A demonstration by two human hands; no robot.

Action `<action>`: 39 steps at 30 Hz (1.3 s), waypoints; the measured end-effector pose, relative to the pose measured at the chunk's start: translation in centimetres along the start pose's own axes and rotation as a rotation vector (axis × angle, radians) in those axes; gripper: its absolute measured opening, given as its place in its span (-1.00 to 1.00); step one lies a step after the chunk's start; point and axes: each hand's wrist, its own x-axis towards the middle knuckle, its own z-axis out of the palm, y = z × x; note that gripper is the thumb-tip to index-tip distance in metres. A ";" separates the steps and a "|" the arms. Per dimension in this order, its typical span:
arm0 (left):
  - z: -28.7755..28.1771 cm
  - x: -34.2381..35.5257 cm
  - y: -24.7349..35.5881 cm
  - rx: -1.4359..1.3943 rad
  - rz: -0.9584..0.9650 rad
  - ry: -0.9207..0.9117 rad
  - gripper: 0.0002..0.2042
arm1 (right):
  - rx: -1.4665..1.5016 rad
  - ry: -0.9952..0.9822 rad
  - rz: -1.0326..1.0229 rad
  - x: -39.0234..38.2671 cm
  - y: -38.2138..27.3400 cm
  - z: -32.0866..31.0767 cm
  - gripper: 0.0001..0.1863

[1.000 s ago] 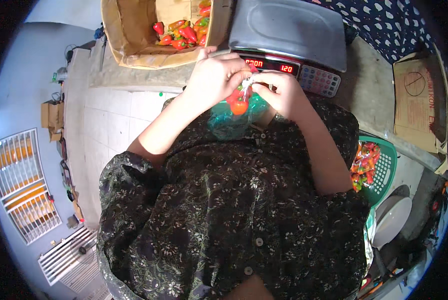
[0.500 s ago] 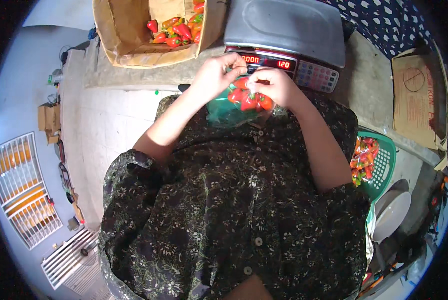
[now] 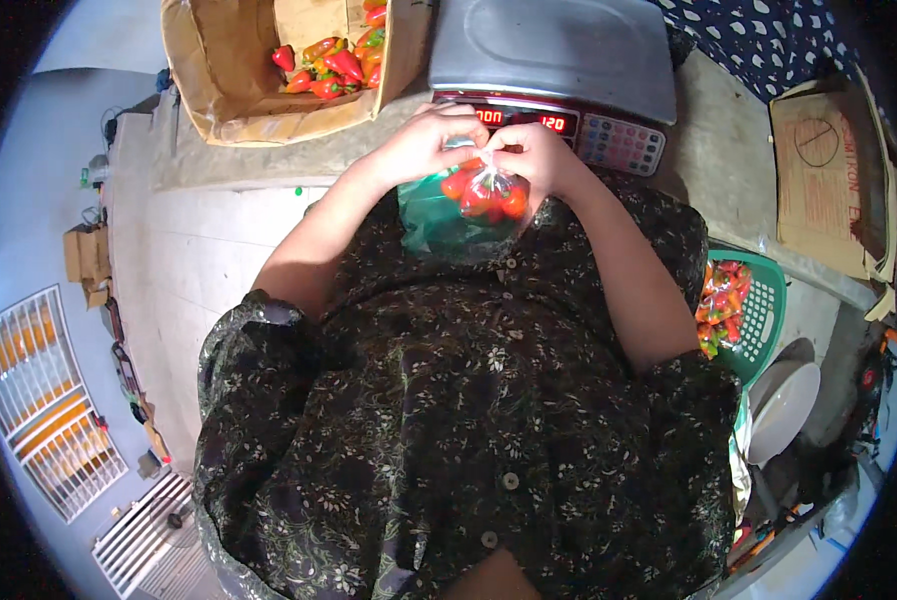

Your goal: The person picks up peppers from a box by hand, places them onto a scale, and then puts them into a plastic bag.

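A clear plastic bag of red peppers (image 3: 494, 198) hangs just in front of the weighing scale (image 3: 554, 55), its neck gathered between my two hands. My left hand (image 3: 432, 145) pinches the bag's top from the left. From the right, my right hand (image 3: 536, 155) pinches the same gathered neck, thumb and forefinger pressed together. The two hands nearly meet there. Below and left of the peppers, a sheer green plastic bag (image 3: 431, 225) lies over my lap. The scale's lit display is partly hidden behind my hands.
An open cardboard box (image 3: 224, 105) with loose red and orange peppers stands back left on the ledge. To my right is a green basket (image 3: 766, 310) of bagged peppers, with a white bowl (image 3: 787, 412) beside it. Another cardboard box (image 3: 819, 190) stands at the far right.
My hands have come closer together at the bag's neck, which is now gathered tighter. The whole view has shifted slightly, moving the surroundings left and a little upward on the right side.
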 end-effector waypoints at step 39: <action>6.9 -0.4 -2.2 -1.030 -0.498 0.308 -0.86 | -0.582 0.362 -0.068 0.3 1.4 1.1 -0.90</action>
